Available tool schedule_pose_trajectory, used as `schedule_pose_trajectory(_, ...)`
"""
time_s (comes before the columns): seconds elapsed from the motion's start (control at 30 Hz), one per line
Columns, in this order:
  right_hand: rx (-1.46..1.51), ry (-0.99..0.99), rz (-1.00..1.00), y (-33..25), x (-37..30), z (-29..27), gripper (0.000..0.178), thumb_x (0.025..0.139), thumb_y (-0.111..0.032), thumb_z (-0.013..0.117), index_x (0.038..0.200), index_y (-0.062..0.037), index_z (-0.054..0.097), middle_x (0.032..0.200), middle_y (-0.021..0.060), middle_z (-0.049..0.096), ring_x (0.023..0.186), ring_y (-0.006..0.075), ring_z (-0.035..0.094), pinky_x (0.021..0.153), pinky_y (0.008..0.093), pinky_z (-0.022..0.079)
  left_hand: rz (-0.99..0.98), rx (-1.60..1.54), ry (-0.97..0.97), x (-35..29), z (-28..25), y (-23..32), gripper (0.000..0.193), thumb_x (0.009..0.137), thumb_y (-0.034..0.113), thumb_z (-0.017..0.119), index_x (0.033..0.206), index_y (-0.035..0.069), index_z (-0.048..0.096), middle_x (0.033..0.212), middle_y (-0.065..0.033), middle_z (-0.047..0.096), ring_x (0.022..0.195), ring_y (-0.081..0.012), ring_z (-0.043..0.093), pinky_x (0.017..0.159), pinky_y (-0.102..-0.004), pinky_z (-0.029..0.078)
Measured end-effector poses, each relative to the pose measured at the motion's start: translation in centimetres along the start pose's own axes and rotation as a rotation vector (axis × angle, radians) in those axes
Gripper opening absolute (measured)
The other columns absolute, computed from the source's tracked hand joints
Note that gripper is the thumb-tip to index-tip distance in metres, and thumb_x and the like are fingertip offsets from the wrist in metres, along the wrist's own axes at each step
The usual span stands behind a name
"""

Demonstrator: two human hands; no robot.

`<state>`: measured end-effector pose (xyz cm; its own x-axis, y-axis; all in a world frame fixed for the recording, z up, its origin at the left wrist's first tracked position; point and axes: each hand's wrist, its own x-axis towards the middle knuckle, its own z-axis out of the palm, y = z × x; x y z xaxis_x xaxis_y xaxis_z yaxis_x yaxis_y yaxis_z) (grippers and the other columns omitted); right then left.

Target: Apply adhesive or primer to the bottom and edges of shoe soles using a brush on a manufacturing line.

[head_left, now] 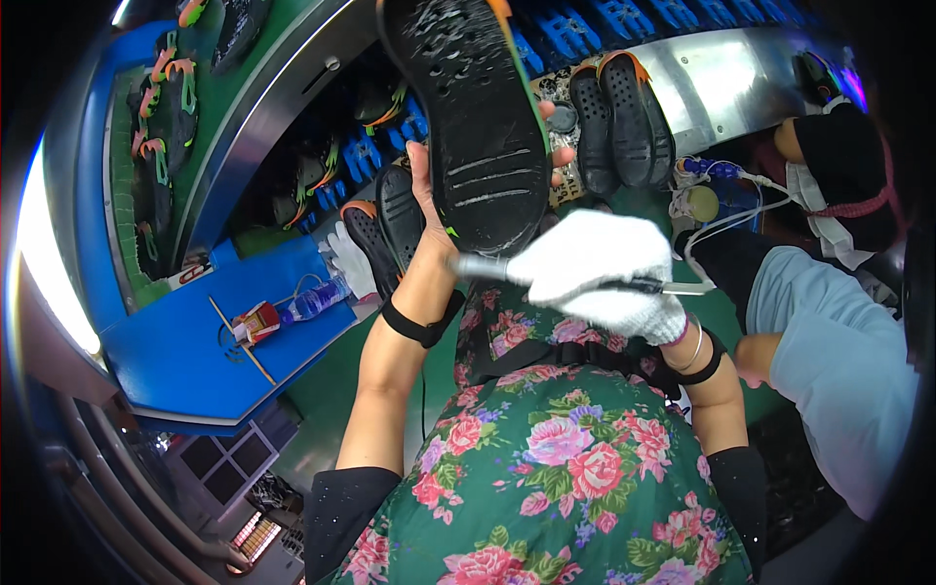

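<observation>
My bare left hand (424,200) is closed around a black shoe sole (492,146) from behind, thumb on one edge and fingertips on the other. The sole has holes, raised bars, green and orange edging, and whitish wet-looking streaks near its far end. In my right hand (604,268), which wears a white knit glove, is a slim tool (483,266) with a blurred grey tip beside the sole's near end. A dark handle with a metal end sticks out on the glove's other side; I cannot tell whether it belongs to the same tool.
Black shoes stand in pairs, one (624,122) to the right and another (380,224) to the left. A blue table (175,361) bears a plastic bottle (317,297) and a red container (256,324). A co-worker (829,341) sits close on the right. Blue racks line the back.
</observation>
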<state>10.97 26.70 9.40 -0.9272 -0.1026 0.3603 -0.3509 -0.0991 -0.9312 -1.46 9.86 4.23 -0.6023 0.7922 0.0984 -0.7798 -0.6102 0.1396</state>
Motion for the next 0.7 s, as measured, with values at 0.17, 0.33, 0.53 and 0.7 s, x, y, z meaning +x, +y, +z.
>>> schedule_pose_trajectory(0.17,-0.392,-0.203,-0.261,0.8,0.2,0.3,0.037,0.081,-0.008,0.076,0.118,-0.0125,0.075,0.115,0.0069,0.076,0.1,0.0274,0.073,0.085,0.0345,0.058,-0.144,0.007,0.082,-0.1,-0.1,1.1,0.111,0.081,0.078,0.065,0.159,0.006,0.03,0.156,-0.0256,0.034,0.121,-0.047,0.055,0.1,-0.0565,0.053)
schedule_pose_trajectory(0.33,-0.012,-0.238,-0.033,0.1,0.1,0.5,0.025,0.081,-0.01,0.079,0.106,-0.0117,0.08,0.108,0.0068,0.078,0.097,0.0254,0.073,0.083,0.0338,0.057,-0.236,0.035,0.134,-1.1,-0.6,2.0,0.111,0.081,0.076,0.066,0.158,0.005,0.032,0.15,-0.0299,0.042,0.119,-0.0483,0.057,0.102,-0.0566,0.052)
schedule_pose_trajectory(0.53,-0.402,-0.181,-0.221,-0.3,0.7,1.0,0.031,0.075,-0.005,0.079,0.105,-0.0109,0.078,0.109,0.0082,0.078,0.099,0.0289,0.074,0.084,0.0379,0.059,-0.264,0.151,0.481,-1.6,0.0,4.1,0.075,0.095,0.053,0.057,0.148,0.002,0.048,0.144,-0.0251,0.055,0.127,-0.0389,0.06,0.11,-0.052,0.048)
schedule_pose_trajectory(0.7,-0.111,-0.269,-0.193,-0.1,1.2,1.4,0.027,0.076,-0.002,0.079,0.101,-0.0115,0.079,0.106,0.0101,0.078,0.098,0.0263,0.075,0.083,0.0348,0.059,-0.285,0.163,0.424,-1.5,-0.2,5.0,0.057,0.098,0.037,0.061,0.138,-0.003,0.059,0.131,-0.0227,0.067,0.114,-0.0326,0.07,0.104,-0.0435,0.055)
